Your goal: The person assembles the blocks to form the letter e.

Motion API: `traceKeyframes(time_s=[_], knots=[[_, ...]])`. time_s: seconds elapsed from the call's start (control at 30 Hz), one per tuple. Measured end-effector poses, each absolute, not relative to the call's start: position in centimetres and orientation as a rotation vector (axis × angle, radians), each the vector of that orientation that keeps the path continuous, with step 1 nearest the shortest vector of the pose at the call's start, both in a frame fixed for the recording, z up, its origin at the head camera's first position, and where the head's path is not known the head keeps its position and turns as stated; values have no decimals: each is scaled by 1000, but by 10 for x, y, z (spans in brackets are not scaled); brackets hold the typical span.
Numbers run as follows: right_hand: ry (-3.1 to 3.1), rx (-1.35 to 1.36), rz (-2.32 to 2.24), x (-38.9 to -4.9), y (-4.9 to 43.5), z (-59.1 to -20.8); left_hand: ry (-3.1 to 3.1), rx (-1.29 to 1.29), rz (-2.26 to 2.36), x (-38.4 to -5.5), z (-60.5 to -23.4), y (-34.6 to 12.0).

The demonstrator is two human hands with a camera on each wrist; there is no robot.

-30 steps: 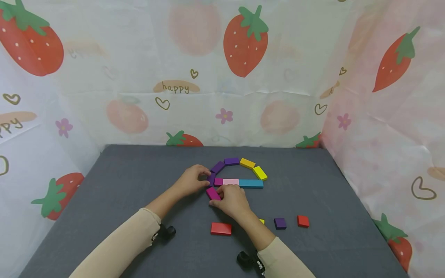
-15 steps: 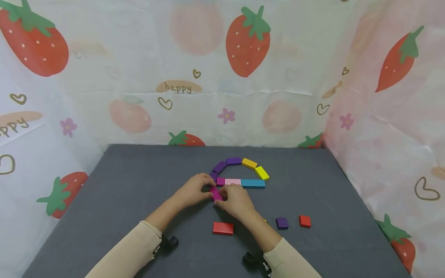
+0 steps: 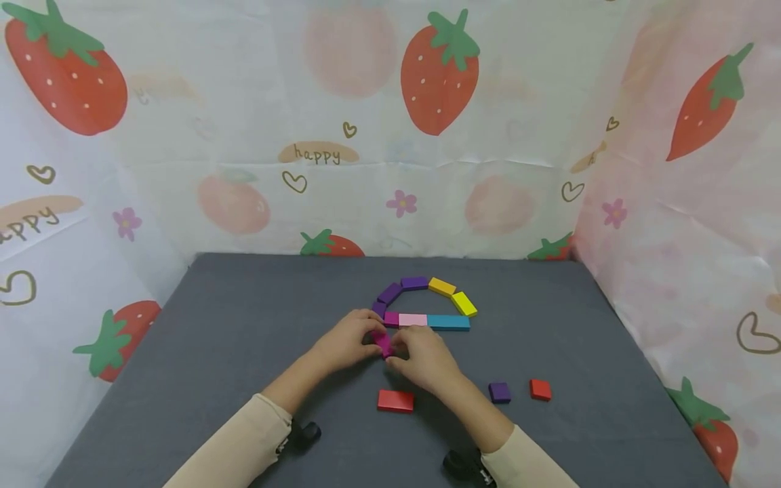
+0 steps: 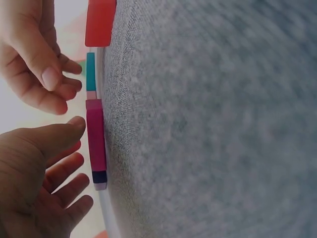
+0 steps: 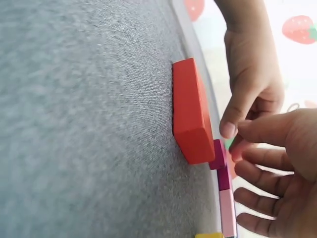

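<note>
In the head view a magenta block [image 3: 382, 341] lies slanted below the left end of a block outline, between both hands. My left hand [image 3: 346, 341] is at its left side, thumb and forefinger apart around it. The left wrist view shows the thumb tip close over this magenta block [image 4: 96, 136], other fingers loosely extended. My right hand [image 3: 425, 357] is at the block's right side, fingers loosely bent, fingertips close to it. In the right wrist view its fingers [image 5: 260, 201] hover just above the row and hold nothing. Purple blocks [image 3: 389, 293] continue the outline upward.
A row of small magenta [image 3: 391, 319], pink [image 3: 413, 320] and blue [image 3: 448, 322] blocks crosses below yellow blocks [image 3: 464, 304]. Nearer me lie a red block [image 3: 395, 401], a purple block [image 3: 499, 392] and a small red block [image 3: 540, 390]. A yellow block [image 5: 208, 235] shows in the right wrist view.
My left hand has moved from the lower purple block down to the slanted magenta block, which now stands slightly steeper. My right hand stays beside it. The head view has shifted a little.
</note>
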State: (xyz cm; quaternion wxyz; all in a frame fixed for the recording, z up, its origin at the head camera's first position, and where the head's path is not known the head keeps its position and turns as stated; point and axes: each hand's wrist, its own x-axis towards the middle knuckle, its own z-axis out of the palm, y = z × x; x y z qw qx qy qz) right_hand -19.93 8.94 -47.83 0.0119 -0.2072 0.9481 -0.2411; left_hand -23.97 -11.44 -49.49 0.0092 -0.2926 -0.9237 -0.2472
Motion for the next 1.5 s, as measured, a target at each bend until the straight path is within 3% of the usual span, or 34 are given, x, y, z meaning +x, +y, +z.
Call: traceKeyframes(time_s=[0.77, 1.5], knots=[[2680, -1033, -684, -180, 116, -485, -2932, -913, -716, -239, -492, -108], [2655, -1118, -587, -180, 117, -493, -2941, -833, -812, -237, -492, -107]])
